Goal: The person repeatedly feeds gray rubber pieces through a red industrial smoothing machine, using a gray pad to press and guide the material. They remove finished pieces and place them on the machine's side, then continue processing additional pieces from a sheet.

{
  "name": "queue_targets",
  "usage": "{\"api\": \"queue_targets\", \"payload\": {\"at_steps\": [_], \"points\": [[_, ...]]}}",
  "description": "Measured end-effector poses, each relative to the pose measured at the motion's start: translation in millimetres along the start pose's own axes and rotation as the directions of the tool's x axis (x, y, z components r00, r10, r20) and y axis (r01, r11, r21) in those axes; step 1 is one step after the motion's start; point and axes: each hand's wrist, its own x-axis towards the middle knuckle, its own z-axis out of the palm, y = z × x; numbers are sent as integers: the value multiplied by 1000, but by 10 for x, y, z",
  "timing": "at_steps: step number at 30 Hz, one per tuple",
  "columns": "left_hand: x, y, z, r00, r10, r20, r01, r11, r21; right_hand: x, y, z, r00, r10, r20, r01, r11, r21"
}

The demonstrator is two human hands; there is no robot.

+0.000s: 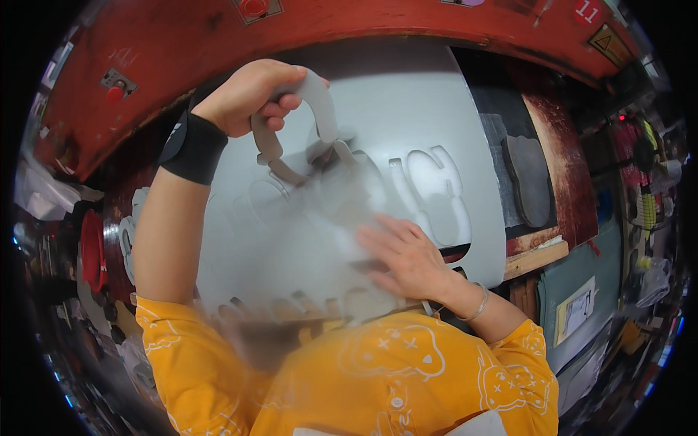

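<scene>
My left hand (254, 98), with a black band at the wrist, is raised over the far left part of a large light-grey sheet (407, 80). Its fingers and thumb are closed around a curved grey strip (320, 109), whose ends hang down toward the sheet. My right hand (407, 258) rests on the near middle of the sheet, fingers stretched out and slightly blurred. Sole-shaped cutouts (440, 192) run through the sheet beside that hand. A hazy patch blurs the middle of the view, so the sheet between my hands is hard to make out.
A red machine beam (327, 20) with red push buttons (116, 92) spans the far side. To the right, a dark grey sole-shaped piece (527, 178) lies on a black surface beside a worn wooden edge (538, 258). Clutter, including a red object (93, 251), crowds the left.
</scene>
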Motion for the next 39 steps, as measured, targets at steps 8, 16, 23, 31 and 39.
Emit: {"api": "queue_targets", "payload": {"at_steps": [8, 16, 23, 31, 39], "points": [[-22, 29, -85, 997, -41, -70, 46, 997, 68, -7, -17, 25, 1000, -2, 15, 3, 1000, -21], [-85, 44, 75, 998, 61, -29, -63, 997, -53, 228, 115, -169, 958, 261, -118, -207, 916, 343], [-87, 130, 57, 995, 94, 16, -93, 995, -47, 971, 156, -468, 853, 297, -429, -361, 929, -76], [-39, 137, 80, 995, 81, 55, -80, 997, -12, 1276, 110, -667, 815, 577, 57, -569, 777, 267], [106, -87, -53, 990, -53, -127, 22, 974, -228, 818, 183, -218, 870, 47, -490, -129, 983, -133]]}}
